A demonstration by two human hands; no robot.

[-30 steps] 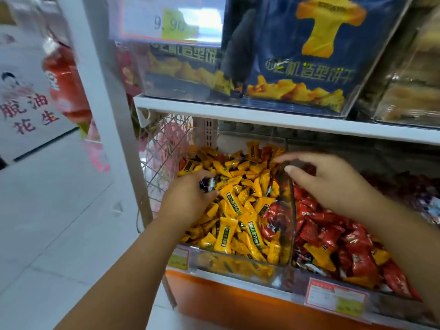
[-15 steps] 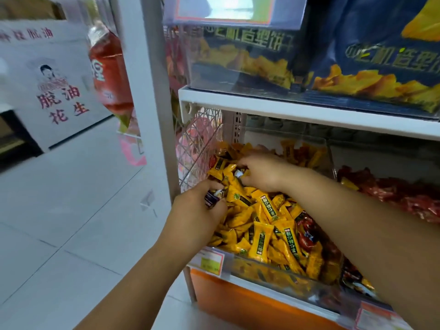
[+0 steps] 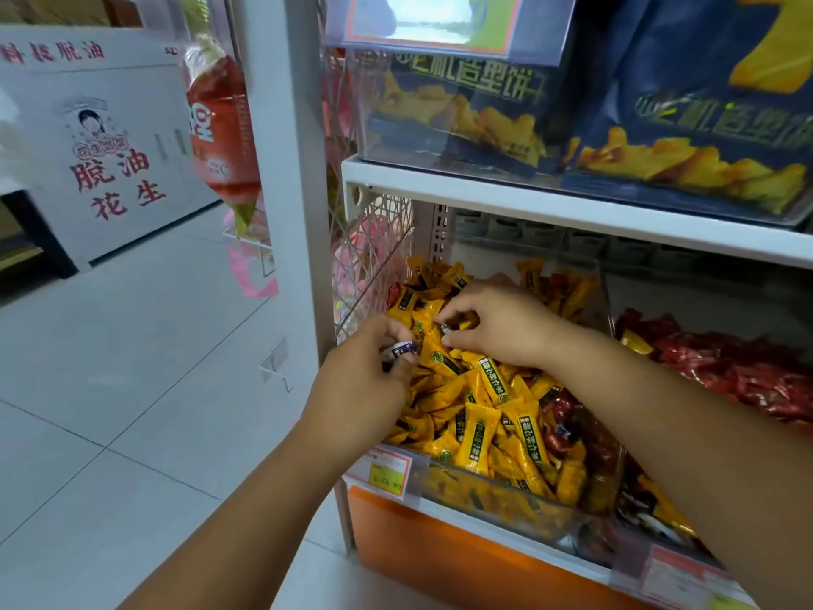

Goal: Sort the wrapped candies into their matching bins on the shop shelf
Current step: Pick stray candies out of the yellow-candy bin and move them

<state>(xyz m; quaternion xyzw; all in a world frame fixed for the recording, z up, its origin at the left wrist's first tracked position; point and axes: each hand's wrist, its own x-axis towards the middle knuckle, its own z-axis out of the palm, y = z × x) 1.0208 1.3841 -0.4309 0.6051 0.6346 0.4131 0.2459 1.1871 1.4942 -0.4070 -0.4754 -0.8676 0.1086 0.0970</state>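
A clear bin (image 3: 506, 499) on the lower shelf is heaped with yellow wrapped candies (image 3: 477, 433); a few red ones lie along its right side. To its right a second bin holds red wrapped candies (image 3: 726, 367) with a few yellow ones mixed in. My left hand (image 3: 365, 380) hovers at the yellow bin's left edge and grips purple-and-white wrapped candies (image 3: 402, 347). My right hand (image 3: 501, 323) reaches into the back of the yellow heap and pinches a small dark candy (image 3: 445, 330) between thumb and fingers.
Above, a white shelf board (image 3: 572, 209) carries clear boxes of blue snack bags (image 3: 484, 103). A white upright post (image 3: 290, 169) and wire mesh side (image 3: 374, 257) bound the bin's left. A red bag (image 3: 220, 125) hangs left. Price tags (image 3: 389, 471) line the orange shelf front.
My right hand moved from the divider between the bins to the back left of the yellow heap and closed its fingers on a small dark candy. The view shifted left.
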